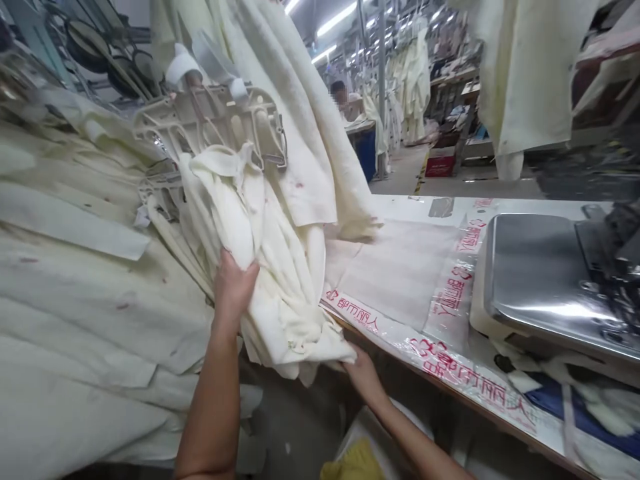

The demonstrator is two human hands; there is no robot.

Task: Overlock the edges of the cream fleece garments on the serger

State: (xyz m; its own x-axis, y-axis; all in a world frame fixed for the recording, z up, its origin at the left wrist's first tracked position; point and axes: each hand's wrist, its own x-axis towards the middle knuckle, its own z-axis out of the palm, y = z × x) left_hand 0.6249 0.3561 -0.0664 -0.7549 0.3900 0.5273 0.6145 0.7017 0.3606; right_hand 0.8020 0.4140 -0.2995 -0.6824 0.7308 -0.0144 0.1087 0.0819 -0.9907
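Note:
A cream-coloured garment (280, 280) hangs in folds from a pale plastic clamp hanger (235, 123) at the upper left. My left hand (235, 283) is closed round the garment's left side, about halfway down. At its lower right corner my right hand (361, 373) grips the gathered hem, with the fingertips partly hidden behind the cloth. Further cream fabric pieces (310, 133) hang from above, just behind the garment. On the left, many more cream pieces (90, 300) hang in overlapping layers.
A worktable (390, 207) covered in clear plastic with red print runs to the right. On it sits a machine with a shiny metal plate (535, 267). Below is a yellow cloth (353, 460) in a pale container. A person (345, 97) sits in the background.

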